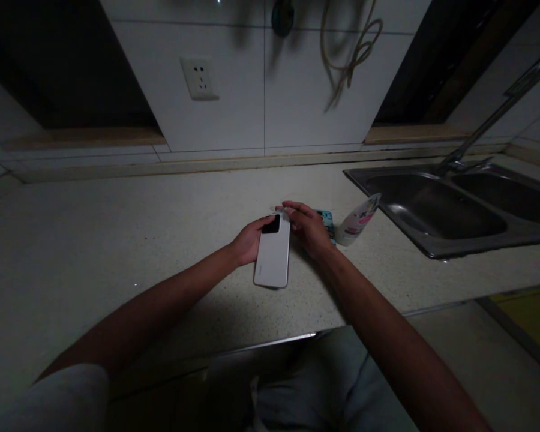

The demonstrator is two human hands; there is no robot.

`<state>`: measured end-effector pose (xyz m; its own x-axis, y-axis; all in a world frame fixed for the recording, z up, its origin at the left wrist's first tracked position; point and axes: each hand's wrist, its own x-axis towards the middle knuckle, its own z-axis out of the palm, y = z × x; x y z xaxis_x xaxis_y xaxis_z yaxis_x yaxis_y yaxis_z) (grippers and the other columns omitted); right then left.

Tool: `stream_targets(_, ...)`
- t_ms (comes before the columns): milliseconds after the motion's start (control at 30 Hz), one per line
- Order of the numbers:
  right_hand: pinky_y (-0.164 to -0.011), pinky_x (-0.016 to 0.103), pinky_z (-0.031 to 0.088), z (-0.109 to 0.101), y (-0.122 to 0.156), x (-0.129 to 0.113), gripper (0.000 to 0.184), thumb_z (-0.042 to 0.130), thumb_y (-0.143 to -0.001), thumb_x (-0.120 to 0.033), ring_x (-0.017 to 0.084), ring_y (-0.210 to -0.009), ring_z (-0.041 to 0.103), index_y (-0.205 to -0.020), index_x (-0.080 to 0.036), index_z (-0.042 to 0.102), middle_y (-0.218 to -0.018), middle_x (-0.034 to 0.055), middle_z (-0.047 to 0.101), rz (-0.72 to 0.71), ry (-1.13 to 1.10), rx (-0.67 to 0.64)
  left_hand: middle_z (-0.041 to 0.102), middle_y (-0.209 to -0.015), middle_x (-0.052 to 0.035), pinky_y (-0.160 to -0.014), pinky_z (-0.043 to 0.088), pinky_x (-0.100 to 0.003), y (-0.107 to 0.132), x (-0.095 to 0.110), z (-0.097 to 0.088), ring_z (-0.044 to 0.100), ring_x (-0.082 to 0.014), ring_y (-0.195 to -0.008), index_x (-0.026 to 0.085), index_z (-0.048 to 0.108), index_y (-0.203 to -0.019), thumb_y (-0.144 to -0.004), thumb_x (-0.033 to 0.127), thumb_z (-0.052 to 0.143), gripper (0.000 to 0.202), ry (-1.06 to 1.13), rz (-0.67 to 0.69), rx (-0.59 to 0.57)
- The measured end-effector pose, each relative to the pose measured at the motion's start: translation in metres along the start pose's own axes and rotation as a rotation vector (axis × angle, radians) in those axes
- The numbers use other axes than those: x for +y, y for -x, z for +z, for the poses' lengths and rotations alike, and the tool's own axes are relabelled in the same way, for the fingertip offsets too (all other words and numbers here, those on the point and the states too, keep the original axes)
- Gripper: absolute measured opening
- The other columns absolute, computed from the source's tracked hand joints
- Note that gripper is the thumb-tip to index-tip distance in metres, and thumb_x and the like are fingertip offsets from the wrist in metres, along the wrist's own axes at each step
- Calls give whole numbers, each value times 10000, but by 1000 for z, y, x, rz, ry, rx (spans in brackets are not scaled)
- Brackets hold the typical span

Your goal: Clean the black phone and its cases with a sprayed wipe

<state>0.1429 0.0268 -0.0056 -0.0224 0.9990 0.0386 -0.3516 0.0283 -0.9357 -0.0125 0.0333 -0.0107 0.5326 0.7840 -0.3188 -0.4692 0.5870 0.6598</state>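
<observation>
A white smartphone (272,258), back side up with a black camera block, is gripped by my left hand (248,241) along its left side, the thumb lying by the camera. At the phone's upper right corner, my right hand (309,228) has its fingers bent together. A small pale bit shows by those fingertips, too blurred to name. Partly hidden behind the right hand lies a teal patterned flat thing (327,222), perhaps a phone case. Just right of it, a white squeeze tube (358,221) with pink print stands on its cap, leaning right.
The pale speckled countertop (117,240) runs along a white tiled wall (225,126). To the right, a steel double sink (432,210) with a tall faucet (486,126) is set in. A wall socket (199,78) and a hanging looped cord (348,66) are above the counter.
</observation>
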Motion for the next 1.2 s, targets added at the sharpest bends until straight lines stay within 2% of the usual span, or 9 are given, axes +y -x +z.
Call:
stream_targets(167,-632,289,478,2,4,-3,388,765,-677,-367,162,-806,649,-1042,-254,697,-1178,37,752,5,20,-47,744,-785,-92,-626,526,-297,0,0,0,680,-185,-633,129,706,-951,-941,228,542,192,11,6,-40)
stream_targets(267,-768,335,534,4,7,-4,413,771,-679,-338,200,-967,678,-1076,-261,692,-1244,40,728,9,6,-76,746,-795,-97,-649,533,-308,0,0,1,675,-184,-623,129,707,-946,-940,230,542,194,8,10,-46)
stream_targets(400,-913,388,535,5,8,-3,428,773,-669,-315,235,-1114,667,-1085,-262,685,-1271,52,718,-13,-19,-85,749,-813,-94,-675,535,-306,0,0,2,683,-182,-644,131,705,-935,-924,223,571,163,4,15,-30)
stream_targets(667,-763,342,521,-1,1,1,374,757,-672,-360,228,-983,696,-1012,-234,667,-1112,65,770,11,72,56,731,-761,-67,-601,516,-290,0,-1,1,671,-174,-612,125,700,-936,-922,209,578,148,-12,-3,-2)
stream_targets(933,-684,304,482,-1,0,0,383,751,-665,-374,207,-900,693,-1010,-231,670,-1083,63,776,8,149,111,725,-747,-67,-610,513,-289,-1,-1,-1,670,-178,-614,135,697,-932,-912,232,603,137,-35,-8,-23)
stream_targets(1200,-832,348,508,-2,-1,2,319,767,-627,-330,198,-863,679,-919,-223,694,-895,28,754,-58,149,149,720,-739,-61,-600,509,-293,1,-1,2,666,-174,-606,126,700,-912,-936,216,560,168,-32,-9,0)
